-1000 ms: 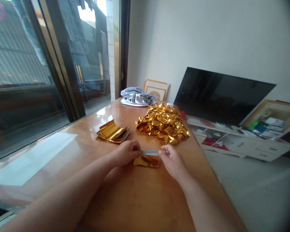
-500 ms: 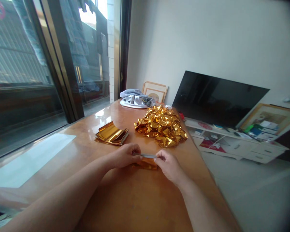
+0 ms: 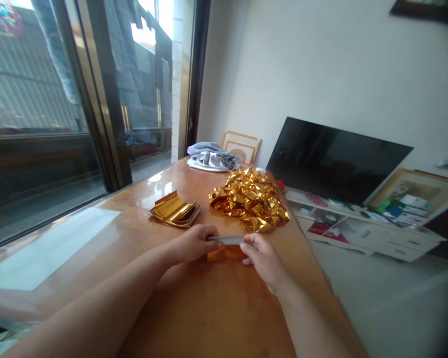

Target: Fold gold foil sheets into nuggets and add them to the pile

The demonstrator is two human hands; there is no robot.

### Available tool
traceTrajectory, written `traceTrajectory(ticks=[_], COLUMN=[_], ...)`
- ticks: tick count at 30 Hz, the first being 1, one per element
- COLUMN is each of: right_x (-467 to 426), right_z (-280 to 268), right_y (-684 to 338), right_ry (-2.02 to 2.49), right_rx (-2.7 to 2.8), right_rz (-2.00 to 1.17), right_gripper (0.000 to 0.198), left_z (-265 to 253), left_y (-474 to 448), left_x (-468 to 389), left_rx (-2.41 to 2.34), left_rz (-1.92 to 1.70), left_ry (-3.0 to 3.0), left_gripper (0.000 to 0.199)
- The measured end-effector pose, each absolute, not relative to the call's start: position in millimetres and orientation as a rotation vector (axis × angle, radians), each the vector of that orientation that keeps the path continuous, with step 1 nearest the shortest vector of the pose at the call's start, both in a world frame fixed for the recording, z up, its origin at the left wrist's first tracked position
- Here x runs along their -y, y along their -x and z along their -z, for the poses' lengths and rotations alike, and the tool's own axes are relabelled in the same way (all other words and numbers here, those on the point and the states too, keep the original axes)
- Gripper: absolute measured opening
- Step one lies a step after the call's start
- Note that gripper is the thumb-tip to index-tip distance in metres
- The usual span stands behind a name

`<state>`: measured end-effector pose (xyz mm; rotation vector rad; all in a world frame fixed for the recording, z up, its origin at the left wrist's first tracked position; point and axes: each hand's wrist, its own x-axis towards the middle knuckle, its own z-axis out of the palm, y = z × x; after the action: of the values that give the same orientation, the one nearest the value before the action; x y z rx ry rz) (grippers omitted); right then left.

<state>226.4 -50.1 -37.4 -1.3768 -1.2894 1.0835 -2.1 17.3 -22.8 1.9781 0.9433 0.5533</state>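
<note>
Between my two hands is a sheet of gold foil paper (image 3: 229, 240), folded so that a pale grey strip shows along its top edge. My left hand (image 3: 199, 242) pinches its left end, thumb against fingers. At the other end, my right hand (image 3: 257, 251) grips the strip between thumb and forefinger. Beyond my left hand lies a stack of gold foil sheets (image 3: 173, 210), its upper sheets curled. Farther off to the right sits a heap of folded gold foil pieces (image 3: 252, 199). All of these are over the wooden table (image 3: 209, 308).
A pale sheet (image 3: 56, 246) lies along the table's left side. Folded cloth (image 3: 211, 156) and wooden frames (image 3: 242, 144) stand at the far end. Right of the table are a dark television (image 3: 336, 159) and a white cabinet (image 3: 381, 238). Glass doors (image 3: 45, 134) run along the left.
The gold part below the grey strip, facing me before, now shows less. My right fingers have shifted slightly along the right end. The whole view has tilted up a little.
</note>
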Motion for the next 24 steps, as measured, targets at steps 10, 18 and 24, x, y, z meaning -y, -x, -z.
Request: traceTrajectory(ticks=[10,18,24], right_x=[46,44,41], right_z=[42,43,53], right_y=[-228,-229,-227], right_ry=[1.399,1.362,1.371], right_rx=[1.311,1.417,1.416], right_rz=[-1.058,-0.978,-0.958], right_gripper=[0.023,0.018,0.021], left_z=[24,26,28], left_y=[0,-2,-4], left_x=[-14,-15,-8], left_rx=[-0.955,-0.797,-0.890], left_rz=[-0.515,-0.428,-0.332], left_ry=[-2.111,-2.395,-2.275], left_gripper=[0.026,0.035,0.021])
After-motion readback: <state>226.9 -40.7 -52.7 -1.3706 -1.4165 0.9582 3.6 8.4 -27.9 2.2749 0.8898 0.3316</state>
